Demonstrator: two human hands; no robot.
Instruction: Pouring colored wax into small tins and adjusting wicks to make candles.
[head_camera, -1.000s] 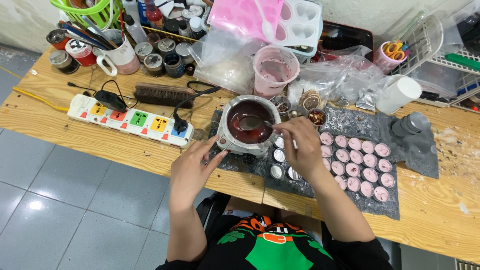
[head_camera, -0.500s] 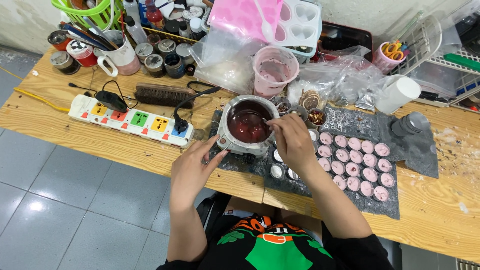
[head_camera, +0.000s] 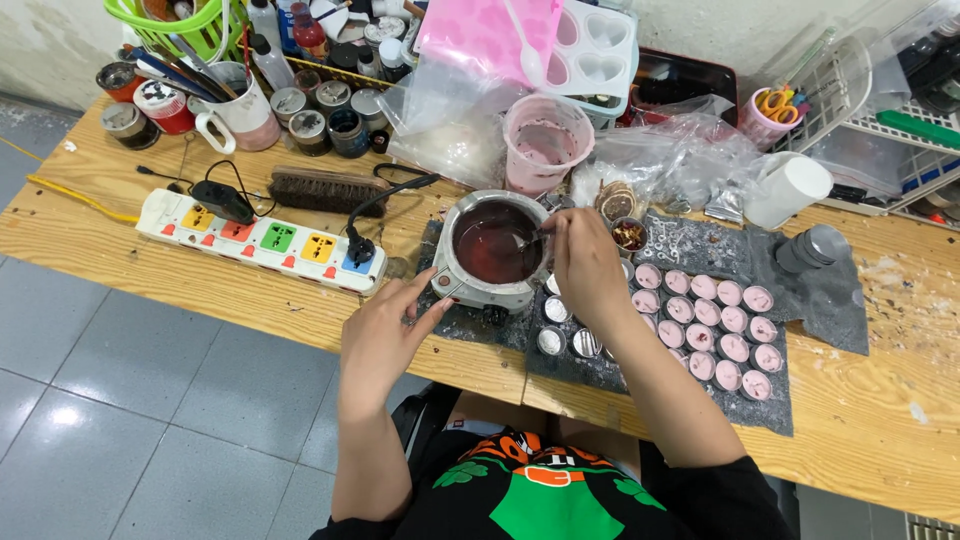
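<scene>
Single head view, steep downward look, close over wooden workbench (head_camera: 150, 260).

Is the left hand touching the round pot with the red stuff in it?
Touching. The head view shows the left hand's fingertips on the pot's lower left edge.

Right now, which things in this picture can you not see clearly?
- Spoon in the melting pot: head view, the right hand covers its handle; the bowl is blurred in the dark red liquid.
- Small metal cups: some lie under the right hand and wrist.
- White wire rack: cut off by the right edge.
- What the left hand grips at the pot: too small to tell.
</scene>
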